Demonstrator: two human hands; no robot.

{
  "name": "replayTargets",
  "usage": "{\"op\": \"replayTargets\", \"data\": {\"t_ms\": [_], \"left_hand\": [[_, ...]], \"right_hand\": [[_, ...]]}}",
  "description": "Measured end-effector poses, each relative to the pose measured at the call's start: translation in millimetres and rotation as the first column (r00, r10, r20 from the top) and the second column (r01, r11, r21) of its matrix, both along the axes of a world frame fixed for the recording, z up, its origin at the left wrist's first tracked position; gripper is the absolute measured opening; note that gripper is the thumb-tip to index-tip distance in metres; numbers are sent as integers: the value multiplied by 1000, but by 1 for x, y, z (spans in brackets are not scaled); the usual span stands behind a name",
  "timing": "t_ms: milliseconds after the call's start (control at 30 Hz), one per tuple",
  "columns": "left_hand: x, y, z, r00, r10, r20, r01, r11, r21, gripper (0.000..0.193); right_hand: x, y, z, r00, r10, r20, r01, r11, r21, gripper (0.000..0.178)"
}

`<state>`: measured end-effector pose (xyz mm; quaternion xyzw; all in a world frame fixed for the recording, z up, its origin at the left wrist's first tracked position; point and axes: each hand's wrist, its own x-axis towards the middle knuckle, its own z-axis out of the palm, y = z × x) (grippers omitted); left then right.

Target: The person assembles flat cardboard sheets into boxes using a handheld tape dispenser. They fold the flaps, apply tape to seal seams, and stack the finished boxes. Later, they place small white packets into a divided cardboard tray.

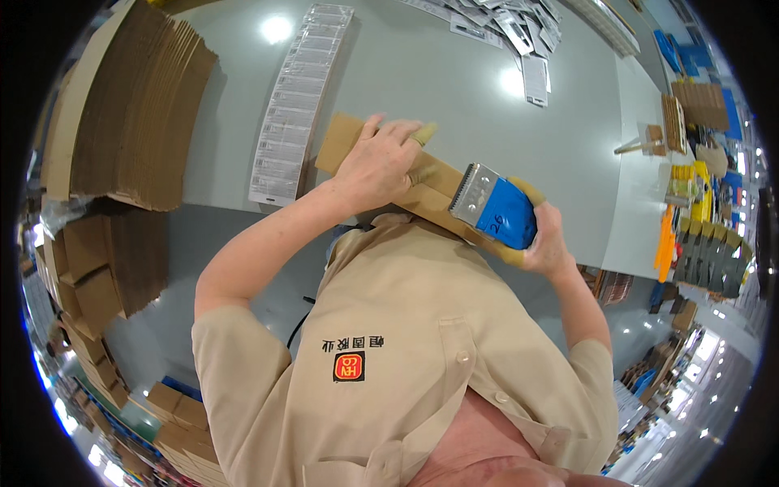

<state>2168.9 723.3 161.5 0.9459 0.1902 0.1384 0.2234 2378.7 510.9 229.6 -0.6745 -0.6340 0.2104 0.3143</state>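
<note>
A blue hand-held tape dispenser with a serrated metal plate is gripped in my right hand. It lies against the right part of a long, narrow brown cardboard box, which slants across the table's near edge in front of me. My left hand is over the left part of this box, with fingers apart and their tips blurred by motion. Yellow finger covers show on fingers of both hands. Whether my left fingers press on the cardboard is not clear.
A long, film-wrapped pack of labelled small boxes lies left of the box. Flattened cardboard is stacked at the far left. A loose pile of packaged items is spread at the back of the grey table. Orange-handled tools are at right.
</note>
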Motion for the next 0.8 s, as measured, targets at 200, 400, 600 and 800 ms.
{"op": "replayTargets", "data": {"t_ms": [200, 400, 600, 800], "left_hand": [[2, -21, 21, 963, 268, 1, -53, 195, -979, 32], [19, -58, 15, 982, 174, -66, 17, -435, -900, 24], [-12, -23, 22, 892, 431, 140, -34, 370, -928, 19], [-91, 69, 1, 653, 752, -84, -220, 82, -972, 13]], "right_hand": [[9, -15, -5, 1000, -7, -13, 7, 1000, -2, 77], [-4, -10, 4, 1000, -12, 26, 12, 1000, -11, 78], [-25, 20, 34, 990, 5, 139, 21, 983, -181, 80], [-50, 76, 45, 963, 104, 248, -8, 933, -360, 43]]}}
